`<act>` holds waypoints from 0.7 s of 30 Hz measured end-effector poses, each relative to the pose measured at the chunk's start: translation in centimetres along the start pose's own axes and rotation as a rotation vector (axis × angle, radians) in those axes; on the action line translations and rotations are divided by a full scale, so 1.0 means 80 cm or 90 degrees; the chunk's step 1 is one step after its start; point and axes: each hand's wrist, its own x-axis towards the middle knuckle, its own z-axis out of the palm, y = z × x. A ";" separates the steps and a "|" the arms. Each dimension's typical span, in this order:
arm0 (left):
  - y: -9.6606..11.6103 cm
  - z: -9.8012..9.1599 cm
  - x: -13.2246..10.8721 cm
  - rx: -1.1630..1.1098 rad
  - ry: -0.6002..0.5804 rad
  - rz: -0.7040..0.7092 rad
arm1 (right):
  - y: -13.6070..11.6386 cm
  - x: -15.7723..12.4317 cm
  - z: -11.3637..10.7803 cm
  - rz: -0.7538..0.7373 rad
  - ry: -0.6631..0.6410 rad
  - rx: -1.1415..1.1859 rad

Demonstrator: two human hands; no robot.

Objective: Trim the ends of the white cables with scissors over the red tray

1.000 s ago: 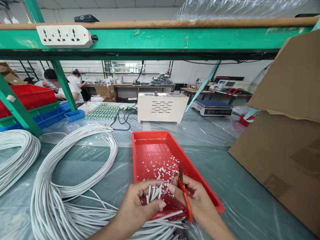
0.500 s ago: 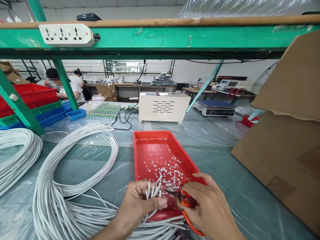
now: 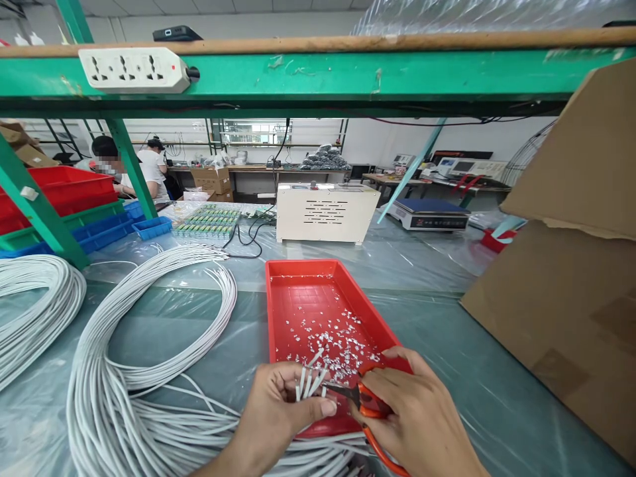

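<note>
Several white cable ends (image 3: 309, 379) fan out from my left hand (image 3: 281, 407), pinched between thumb and fingers over the near end of a red tray (image 3: 271, 311). My right hand (image 3: 415, 411) is wrapped round orange-handled scissors (image 3: 380, 445). Their dark blades point left and reach the cable ends beside my left thumb; whether they touch a cable I cannot tell. Small whitish scraps (image 3: 342, 341) lie scattered over the tray floor. The cables run down under my left hand into a big coiled bundle of white cables (image 3: 104, 371) on the left.
Another white cable coil (image 3: 44, 291) lies at the far left. Behind the tray stands a cream metal box (image 3: 325, 213), with a weighing scale (image 3: 427, 215) to its right. A large cardboard box (image 3: 561, 318) borders the right side. A green shelf beam (image 3: 318, 76) crosses overhead. Two people sit further back.
My left hand and the cable ends have shifted slightly right and down. The scissors stay at the cable ends, their blades a little further left among them.
</note>
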 end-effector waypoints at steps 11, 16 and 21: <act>0.002 0.002 -0.001 0.001 0.016 0.005 | -0.001 -0.001 -0.001 -0.008 -0.003 -0.013; -0.001 0.001 -0.001 0.027 0.017 0.013 | 0.000 -0.002 0.000 -0.017 0.013 -0.033; -0.002 0.000 0.001 0.047 0.025 0.020 | 0.001 0.000 -0.006 -0.031 0.047 -0.039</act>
